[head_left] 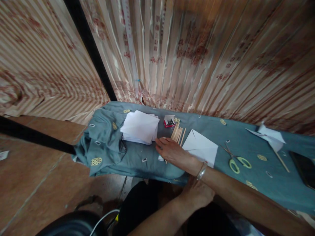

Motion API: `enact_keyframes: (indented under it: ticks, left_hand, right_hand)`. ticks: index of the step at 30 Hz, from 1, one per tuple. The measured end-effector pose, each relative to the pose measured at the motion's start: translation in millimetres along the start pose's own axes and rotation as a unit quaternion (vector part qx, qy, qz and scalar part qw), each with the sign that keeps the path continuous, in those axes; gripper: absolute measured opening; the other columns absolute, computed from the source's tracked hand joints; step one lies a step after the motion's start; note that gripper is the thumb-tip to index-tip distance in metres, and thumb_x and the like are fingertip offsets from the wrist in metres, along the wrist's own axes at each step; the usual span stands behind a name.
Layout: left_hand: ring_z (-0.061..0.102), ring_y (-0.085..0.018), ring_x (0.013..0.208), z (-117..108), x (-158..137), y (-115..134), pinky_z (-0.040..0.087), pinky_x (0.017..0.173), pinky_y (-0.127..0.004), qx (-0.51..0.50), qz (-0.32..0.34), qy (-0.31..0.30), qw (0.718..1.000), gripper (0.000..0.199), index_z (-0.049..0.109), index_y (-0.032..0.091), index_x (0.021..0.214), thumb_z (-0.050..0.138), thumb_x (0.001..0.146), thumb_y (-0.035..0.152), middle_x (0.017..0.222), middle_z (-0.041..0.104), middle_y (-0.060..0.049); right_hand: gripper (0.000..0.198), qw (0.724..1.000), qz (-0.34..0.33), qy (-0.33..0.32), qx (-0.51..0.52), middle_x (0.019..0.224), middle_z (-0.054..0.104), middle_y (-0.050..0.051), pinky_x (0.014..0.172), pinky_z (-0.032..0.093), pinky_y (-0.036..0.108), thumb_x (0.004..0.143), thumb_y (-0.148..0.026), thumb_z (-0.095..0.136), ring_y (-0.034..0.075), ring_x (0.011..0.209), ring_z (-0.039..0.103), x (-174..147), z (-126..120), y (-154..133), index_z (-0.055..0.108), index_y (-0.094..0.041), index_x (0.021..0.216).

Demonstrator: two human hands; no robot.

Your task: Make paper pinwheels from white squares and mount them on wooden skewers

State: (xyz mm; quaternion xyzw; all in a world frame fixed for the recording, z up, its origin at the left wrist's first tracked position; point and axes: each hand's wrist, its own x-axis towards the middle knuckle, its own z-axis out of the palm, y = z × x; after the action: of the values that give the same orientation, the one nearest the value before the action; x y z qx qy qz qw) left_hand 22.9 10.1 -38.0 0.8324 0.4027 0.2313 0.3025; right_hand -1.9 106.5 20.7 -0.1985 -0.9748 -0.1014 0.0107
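My right hand (173,150), with a silver bracelet at its wrist, reaches left across the cloth. Its fingers are partly spread, and the tips are by the right edge of a stack of white paper (141,126). Under and behind that hand lies a bunch of thin wooden sticks (177,132), partly covered. A cut square of white paper (203,144) with slits from its corners lies beside the wrist. My left hand (198,193) is below the right wrist near the table's front edge, its fingers hidden. A small red-and-white box (169,121) of dark small pieces stands open behind the sticks.
Green-handled scissors (233,159) lie with blades apart on the blue-green cloth (256,170). Farther right are a paper pinwheel (270,137) on a stick and a dark phone (304,168). A striped curtain (172,65) hangs behind, with a black pole (91,49) at left.
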Motion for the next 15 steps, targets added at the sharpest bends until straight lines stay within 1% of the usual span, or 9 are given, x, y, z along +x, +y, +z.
enact_keyframes:
  ticks: [2,5,7,9,10,11,12,13,15]
  left_hand:
    - [0.04,-0.031,0.133,-3.5,-0.7,1.8,0.035,0.109,-0.05,0.004,-0.007,-0.002,1.0,0.042,0.046,0.015,0.133,0.036,0.092,0.022,0.139,0.05,-0.012]
    - [0.049,-0.028,0.125,-11.4,2.4,5.0,0.039,0.106,-0.047,-0.013,-0.019,0.004,1.0,0.044,0.044,0.014,0.134,0.037,0.091,0.02,0.136,0.053,-0.014]
    - [0.053,-0.027,0.121,-17.1,4.2,6.4,0.04,0.105,-0.046,-0.019,-0.031,0.016,0.999,0.045,0.044,0.014,0.133,0.041,0.089,0.019,0.133,0.056,-0.013]
    - [0.051,-0.028,0.121,-21.9,4.2,6.0,0.035,0.108,-0.051,-0.006,-0.034,0.033,0.999,0.041,0.05,0.017,0.127,0.045,0.087,0.02,0.13,0.057,-0.012]
    - [0.049,-0.028,0.123,-23.6,3.5,5.1,0.03,0.11,-0.053,0.007,-0.029,0.04,0.999,0.037,0.053,0.018,0.123,0.047,0.086,0.021,0.129,0.058,-0.011]
    - [0.047,-0.028,0.125,-24.8,2.5,3.8,0.026,0.111,-0.055,0.018,-0.023,0.045,0.999,0.033,0.056,0.019,0.118,0.048,0.086,0.021,0.126,0.06,-0.01]
    - [0.045,-0.027,0.126,-25.4,1.3,2.0,0.023,0.112,-0.056,0.028,-0.016,0.047,0.998,0.031,0.058,0.019,0.115,0.05,0.085,0.022,0.123,0.061,-0.009]
    - [0.044,-0.026,0.127,-25.5,0.1,0.0,0.023,0.113,-0.055,0.036,-0.015,0.054,0.998,0.031,0.057,0.019,0.115,0.052,0.084,0.022,0.123,0.061,-0.009]
    - [0.041,-0.025,0.13,-24.4,-1.4,-4.4,0.024,0.113,-0.053,0.05,-0.015,0.064,0.997,0.036,0.055,0.017,0.119,0.054,0.082,0.02,0.127,0.058,-0.01]
  right_hand:
    - [0.02,1.0,-0.029,-0.009,0.001,0.117,0.061,0.015,0.087,0.044,0.038,0.087,-0.006,0.049,0.025,0.102,0.054,-0.3,5.1,-2.3,0.064,-0.011,0.099]
    - [0.02,1.0,-0.01,-0.006,0.025,0.105,0.064,0.013,0.085,0.046,0.038,0.087,-0.004,0.048,0.025,0.097,0.056,-1.1,0.3,3.0,0.063,-0.011,0.098]
    - [0.019,0.995,0.043,0.028,0.087,0.1,0.066,0.012,0.083,0.047,0.038,0.085,-0.004,0.051,0.024,0.095,0.057,-6.6,-8.0,10.9,0.064,-0.011,0.098]
    - [0.015,0.962,0.148,0.111,0.202,0.096,0.067,0.01,0.083,0.047,0.037,0.084,-0.01,0.057,0.023,0.091,0.058,-20.1,-14.1,21.2,0.064,-0.013,0.097]
    - [0.013,0.92,0.22,0.17,0.276,0.094,0.068,0.008,0.081,0.048,0.036,0.083,-0.016,0.061,0.021,0.087,0.059,-30.2,-14.8,26.6,0.065,-0.014,0.096]
    - [0.014,0.854,0.308,0.234,0.349,0.087,0.068,0.005,0.076,0.049,0.034,0.081,-0.022,0.065,0.019,0.079,0.06,-42.3,-13.7,31.9,0.066,-0.016,0.093]
    - [0.015,0.768,0.382,0.29,0.425,0.079,0.068,0.001,0.07,0.05,0.031,0.079,-0.028,0.068,0.016,0.071,0.06,-56.3,-11.0,36.8,0.067,-0.018,0.09]
    - [0.017,0.669,0.423,0.343,0.506,0.074,0.068,-0.001,0.065,0.05,0.028,0.076,-0.032,0.071,0.014,0.066,0.059,-71.4,-6.9,40.9,0.067,-0.019,0.087]
    - [0.02,0.469,0.447,0.45,0.615,0.07,0.068,-0.004,0.062,0.051,0.022,0.067,-0.032,0.078,0.01,0.062,0.06,-103.2,3.6,46.3,0.066,-0.019,0.076]
